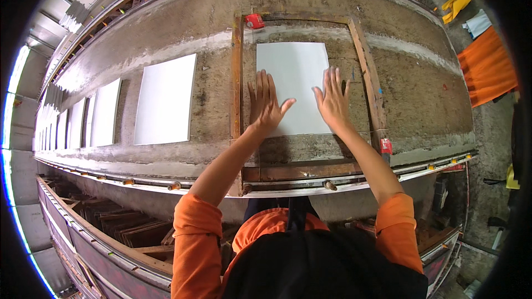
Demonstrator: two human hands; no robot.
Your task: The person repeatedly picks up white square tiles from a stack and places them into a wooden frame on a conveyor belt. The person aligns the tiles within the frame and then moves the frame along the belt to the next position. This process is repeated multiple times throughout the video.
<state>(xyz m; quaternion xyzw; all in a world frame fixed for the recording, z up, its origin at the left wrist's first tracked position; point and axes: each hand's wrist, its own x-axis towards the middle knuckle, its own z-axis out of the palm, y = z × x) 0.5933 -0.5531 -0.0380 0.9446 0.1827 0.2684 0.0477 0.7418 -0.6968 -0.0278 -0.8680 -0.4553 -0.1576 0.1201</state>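
A white rectangular sheet (292,86) lies flat on the stained tabletop, inside a wooden frame (236,77). My left hand (266,102) is spread out over the sheet's left edge, fingers pointing away from me. Over its right edge rests my right hand (334,102), flat with the fingers stretched. Neither hand grips anything; whether the palms press on the sheet or hover just above it I cannot tell. Red tape (254,21) marks the frame's far left corner, and another red patch (386,145) is at its near right side.
More white sheets (165,99) lie in a row to the left along the long table (421,116). Small pegs (330,185) stick out along the near rail. Below stands a rack of stacked wooden frames (138,232). Orange cloth (487,69) hangs beyond the right end.
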